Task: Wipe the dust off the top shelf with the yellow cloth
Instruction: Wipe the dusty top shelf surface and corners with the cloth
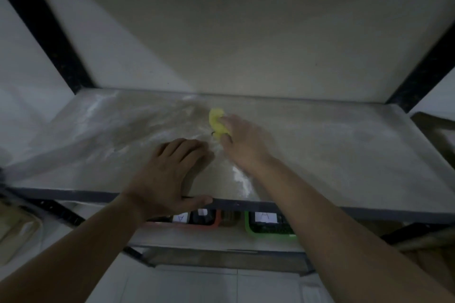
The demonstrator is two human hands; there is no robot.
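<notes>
Dim light falls on a pale wall behind a rack with dark metal uprights [41, 24] rising at the left and right. Its top shelf [344, 155] is a broad grey slab, smeared with white dust in streaks, heaviest across the left half and in a bright patch near the front edge between the two forearms. On the level below, an orange basket [209, 222] and a green basket [266, 229] stand side by side, each with a white label on its front; the lettering is too blurred to read. Pale floor tiles show at the bottom. The yellow cloth [216, 123] lies bunched on the shelf near the middle, towards the back, with the right hand [242, 141] pressed on it, fingers curled over the wad so that only its left part shows. The left hand [170, 174] rests flat and spread on the shelf near the front edge, holding nothing, its thumb hooked over the rim, just beside and in front of the right hand, apart from the cloth.
</notes>
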